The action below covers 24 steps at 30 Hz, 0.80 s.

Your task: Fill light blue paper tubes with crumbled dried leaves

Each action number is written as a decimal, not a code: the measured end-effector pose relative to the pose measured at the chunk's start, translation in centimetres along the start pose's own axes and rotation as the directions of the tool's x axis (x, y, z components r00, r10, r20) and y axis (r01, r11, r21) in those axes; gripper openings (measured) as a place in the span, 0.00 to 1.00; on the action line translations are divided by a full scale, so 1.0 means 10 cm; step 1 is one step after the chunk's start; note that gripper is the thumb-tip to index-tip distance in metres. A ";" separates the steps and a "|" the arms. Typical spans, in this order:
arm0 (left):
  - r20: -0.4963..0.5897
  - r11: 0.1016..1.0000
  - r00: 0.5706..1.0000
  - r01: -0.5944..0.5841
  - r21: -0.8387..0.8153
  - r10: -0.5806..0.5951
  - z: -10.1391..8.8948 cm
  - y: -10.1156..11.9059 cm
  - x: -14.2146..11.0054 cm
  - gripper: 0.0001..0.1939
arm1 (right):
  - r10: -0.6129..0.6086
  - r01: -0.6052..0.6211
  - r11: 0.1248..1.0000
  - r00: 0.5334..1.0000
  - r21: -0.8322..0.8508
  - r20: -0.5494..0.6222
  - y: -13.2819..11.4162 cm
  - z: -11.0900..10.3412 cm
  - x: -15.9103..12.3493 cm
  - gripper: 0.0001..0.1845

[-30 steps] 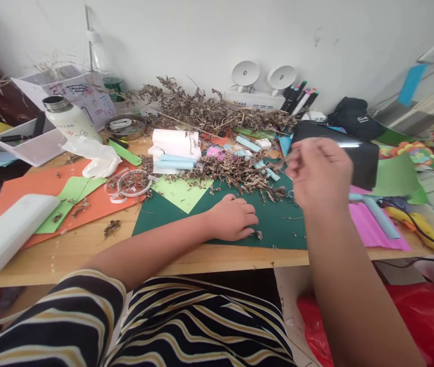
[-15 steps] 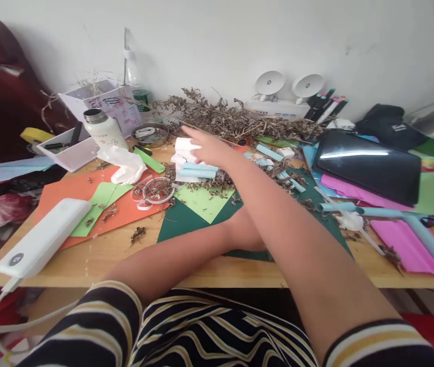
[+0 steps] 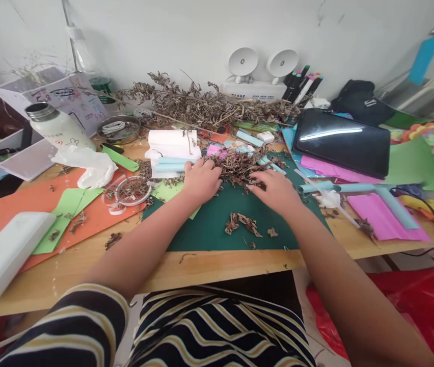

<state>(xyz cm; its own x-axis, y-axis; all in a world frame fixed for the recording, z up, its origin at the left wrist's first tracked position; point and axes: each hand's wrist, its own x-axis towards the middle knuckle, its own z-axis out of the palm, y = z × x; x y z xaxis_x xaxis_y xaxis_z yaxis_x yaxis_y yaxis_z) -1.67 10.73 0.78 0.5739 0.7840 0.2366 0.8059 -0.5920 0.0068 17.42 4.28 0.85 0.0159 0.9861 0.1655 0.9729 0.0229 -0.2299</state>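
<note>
A loose pile of dried leaves (image 3: pixel 238 165) lies on the dark green sheet (image 3: pixel 201 229). At the pile's left edge rests my left hand (image 3: pixel 202 180), back upward, its bent fingers somewhat apart. My right hand (image 3: pixel 274 189) is at the right side of the pile, thumb and fingers apart and touching the leaves. Neither hand appears to grip anything, though some fingertips are hidden among the leaves. Several leaf scraps (image 3: pixel 249 224) are scattered nearer to me. Light blue paper tubes (image 3: pixel 174 165) lie on white paper (image 3: pixel 173 138) just left of my left hand.
Dried branches (image 3: pixel 209 107) run along the wall before a white device with two round dishes (image 3: pixel 243 62). A black tablet (image 3: pixel 342 145) is at right. At left are a white bottle (image 3: pixel 62 130), clear tape ring (image 3: pixel 133 191), orange paper (image 3: pixel 98 224) and white power bank (image 3: pixel 10 255).
My right hand has drawn back from the white paper to the pile's right side. My left hand has come from under the right forearm to the pile's left. The view has shifted right.
</note>
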 end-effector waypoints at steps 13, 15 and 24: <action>-0.169 0.983 0.983 -0.101 -0.152 0.075 -0.11 0.15 -0.05 0.15 | -0.053 0.065 0.997 0.951 0.028 -0.303 -0.20 -0.02 0.05 0.09; -0.178 0.966 0.982 -0.108 -0.235 0.066 -0.13 0.17 -0.03 0.16 | -0.053 0.080 0.995 0.938 0.064 -0.344 -0.19 -0.07 -0.03 0.09; -0.043 0.862 0.974 -0.218 -0.457 0.223 -0.17 0.30 -0.04 0.11 | -0.140 0.186 0.971 0.952 0.152 -0.273 -0.26 -0.12 -0.23 0.22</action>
<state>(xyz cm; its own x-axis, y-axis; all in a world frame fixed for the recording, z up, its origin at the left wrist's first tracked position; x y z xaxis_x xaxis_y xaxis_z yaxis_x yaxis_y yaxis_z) 0.30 8.34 2.34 0.7328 0.6232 0.2732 0.5033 -0.7666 0.3987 15.14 1.71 2.25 -0.0582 0.8903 0.4517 0.9122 0.2312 -0.3382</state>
